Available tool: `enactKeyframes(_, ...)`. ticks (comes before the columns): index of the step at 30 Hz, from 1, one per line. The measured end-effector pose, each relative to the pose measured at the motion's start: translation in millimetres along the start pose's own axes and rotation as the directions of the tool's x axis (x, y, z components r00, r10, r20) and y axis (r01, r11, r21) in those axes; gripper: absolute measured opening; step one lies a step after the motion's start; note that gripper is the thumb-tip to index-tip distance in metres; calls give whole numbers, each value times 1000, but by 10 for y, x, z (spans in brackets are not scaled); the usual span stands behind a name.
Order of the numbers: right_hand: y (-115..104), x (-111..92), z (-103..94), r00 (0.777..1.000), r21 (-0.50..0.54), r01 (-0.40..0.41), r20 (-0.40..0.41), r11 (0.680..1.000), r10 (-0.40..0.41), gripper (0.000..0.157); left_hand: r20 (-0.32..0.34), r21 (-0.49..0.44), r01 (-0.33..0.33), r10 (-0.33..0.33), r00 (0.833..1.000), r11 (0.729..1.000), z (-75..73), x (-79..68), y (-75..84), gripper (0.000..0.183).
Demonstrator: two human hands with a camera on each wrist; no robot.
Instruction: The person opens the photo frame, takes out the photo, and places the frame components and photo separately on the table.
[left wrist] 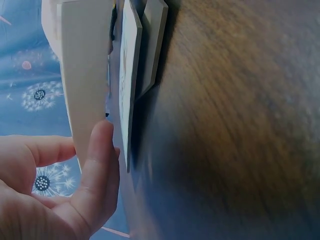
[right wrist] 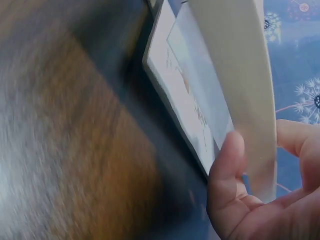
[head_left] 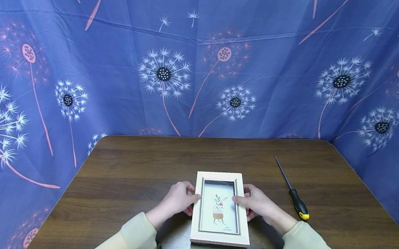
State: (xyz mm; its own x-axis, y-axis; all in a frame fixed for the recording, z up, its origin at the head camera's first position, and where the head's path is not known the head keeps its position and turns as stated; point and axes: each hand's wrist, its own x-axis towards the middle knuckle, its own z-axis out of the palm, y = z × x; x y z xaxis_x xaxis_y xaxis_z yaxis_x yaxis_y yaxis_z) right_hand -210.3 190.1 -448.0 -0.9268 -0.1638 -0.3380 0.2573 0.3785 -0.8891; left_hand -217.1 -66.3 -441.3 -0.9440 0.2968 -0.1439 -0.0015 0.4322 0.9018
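A white picture frame [head_left: 197,212] is held level by both hands, one at each long side. My left hand [head_left: 178,198] grips its left edge between thumb and fingers; my right hand [head_left: 258,204] grips the right edge likewise. Below the frame and apart from it, a backing board [left wrist: 129,85] carries a print [head_left: 218,212] of a potted plant, visible through the frame's opening. In the left wrist view a grey flap [left wrist: 154,42] props up under that board. A clear sheet [right wrist: 197,65] shows between frame and board in the right wrist view.
A black-and-yellow screwdriver [head_left: 297,200] lies on the brown wooden table [head_left: 137,166], to the right of the frame and beyond the right forearm. Blue dandelion-print cloth [head_left: 118,72] hangs behind the table and along its sides.
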Motion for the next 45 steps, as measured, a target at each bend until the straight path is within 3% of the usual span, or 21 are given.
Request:
enactKeyframes(8, 36, 23, 11, 999, 58, 7, 43, 998, -10, 63, 3, -15, 15, -15, 1000, 1000, 3, 20, -24, 27)
enactKeyframes(15, 29, 36, -1, 999, 62, 3, 42, 998, -5, 55, 5, -27, 31, -31, 999, 999, 7, 34, -38, 27)
enactKeyframes(26, -14, 6, 9, 1000, 57, 2, 14, 998, -3, 57, 7, -34, 48, -47, 999, 998, -19, 25, 6, 27)
enactKeyframes(34, -69, -21, -30, 1000, 75, 26, 15, 997, -27, 51, 1, -44, 28, -28, 1000, 999, -69, 16, 40, 26)
enactKeyframes(45, -163, -50, -66, 998, 148, 65, -11, 987, -64, 61, -6, -44, 29, -30, 1000, 999, -125, 11, 102, 29)
